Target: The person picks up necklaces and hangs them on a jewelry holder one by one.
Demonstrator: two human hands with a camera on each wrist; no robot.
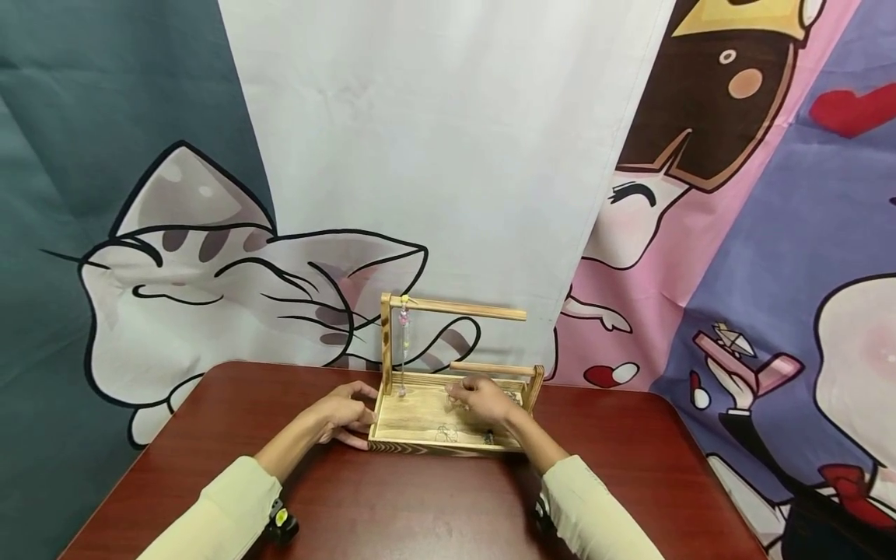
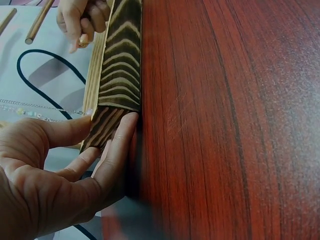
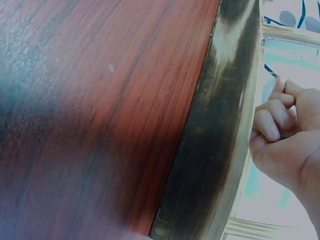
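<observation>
A light wooden jewellery stand has a shallow tray (image 1: 413,424) with dark-grained sides and a tall post carrying a crossbar (image 1: 462,309). My left hand (image 1: 348,416) grips the tray's left end, thumb at the rim and fingers against the outer side (image 2: 107,107). Over the tray, my right hand (image 1: 483,398) has curled fingers, thumb and forefinger together. A small gold-coloured item (image 2: 83,41) shows at its fingertips in the left wrist view; its kind is unclear. A beaded chain (image 1: 404,342) hangs from the crossbar's left end.
Thin jewellery (image 1: 446,434) and a small dark piece (image 1: 488,438) lie near the tray's front edge. A lower bar (image 1: 490,367) juts from the right post. The stand rests on a reddish-brown table (image 1: 434,498), before a printed cloth (image 1: 448,155).
</observation>
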